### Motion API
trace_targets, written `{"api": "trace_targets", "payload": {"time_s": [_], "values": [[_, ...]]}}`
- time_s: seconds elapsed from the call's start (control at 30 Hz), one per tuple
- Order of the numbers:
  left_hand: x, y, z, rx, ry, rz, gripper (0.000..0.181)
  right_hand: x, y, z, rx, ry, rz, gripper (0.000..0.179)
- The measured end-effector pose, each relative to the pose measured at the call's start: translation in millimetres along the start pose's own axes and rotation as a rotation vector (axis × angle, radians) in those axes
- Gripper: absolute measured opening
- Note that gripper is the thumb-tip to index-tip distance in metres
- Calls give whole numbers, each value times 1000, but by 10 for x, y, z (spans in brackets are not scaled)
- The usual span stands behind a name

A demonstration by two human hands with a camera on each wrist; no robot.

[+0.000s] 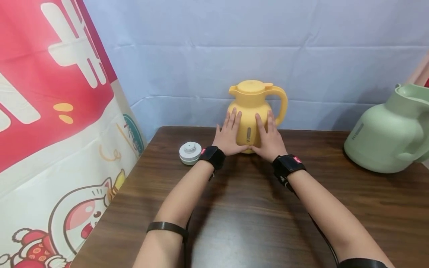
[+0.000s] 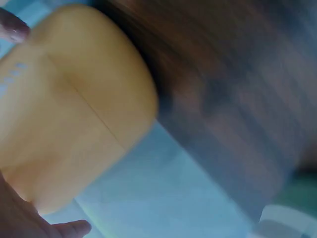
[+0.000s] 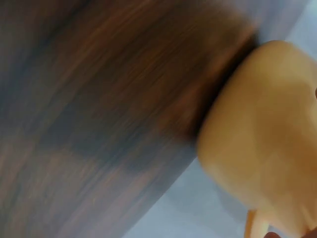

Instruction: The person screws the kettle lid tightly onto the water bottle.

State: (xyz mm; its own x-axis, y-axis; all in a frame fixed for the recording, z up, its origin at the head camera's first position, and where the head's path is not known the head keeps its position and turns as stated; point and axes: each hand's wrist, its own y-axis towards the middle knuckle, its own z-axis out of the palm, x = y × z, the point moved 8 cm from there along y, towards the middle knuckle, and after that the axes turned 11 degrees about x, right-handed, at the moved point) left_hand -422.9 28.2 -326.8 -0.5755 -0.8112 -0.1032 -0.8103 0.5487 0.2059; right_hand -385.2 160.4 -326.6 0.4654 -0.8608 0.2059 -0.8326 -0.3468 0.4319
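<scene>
Head view: two arms (image 1: pixel 181 193) with black wrist bands (image 1: pixel 213 156) reach over the brown tabletop (image 1: pixel 254 219). Off to the right sits a big green jug (image 1: pixel 382 137). On the left, a round white and green cap (image 1: pixel 190 152) sits just beside the left wrist. Next come the left hand (image 1: pixel 229 137) and right hand (image 1: pixel 270 141), fingers straight and spread wide, touching the front of the yellow jug (image 1: pixel 248 119). That jug stands upright near the tabletop's back edge, handle to the right. Behind it hangs a blue cloth (image 1: pixel 207 70).
</scene>
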Motion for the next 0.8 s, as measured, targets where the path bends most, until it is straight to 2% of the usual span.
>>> {"api": "trace_targets", "payload": {"time_s": [0.17,0.33,0.43,0.5,0.6,0.7,0.8], "values": [[-82,-187,52,78,-219,9,113,39,-158,-64,130,136,3,110],[-264,-441,241,250,-291,31,107,-49,-471,-67,302,196,84,104],[-398,-581,329,337,-342,60,104,-139,-714,-117,340,213,125,102],[-488,-664,346,366,-383,84,103,-207,-869,-196,321,220,143,102],[-647,-788,326,384,-434,147,100,-330,-1066,-382,237,197,152,100],[-842,-929,288,405,-467,238,97,-506,-1220,-653,127,128,178,99],[-1035,-1091,253,418,-465,336,100,-702,-1339,-975,27,62,239,96]]}}
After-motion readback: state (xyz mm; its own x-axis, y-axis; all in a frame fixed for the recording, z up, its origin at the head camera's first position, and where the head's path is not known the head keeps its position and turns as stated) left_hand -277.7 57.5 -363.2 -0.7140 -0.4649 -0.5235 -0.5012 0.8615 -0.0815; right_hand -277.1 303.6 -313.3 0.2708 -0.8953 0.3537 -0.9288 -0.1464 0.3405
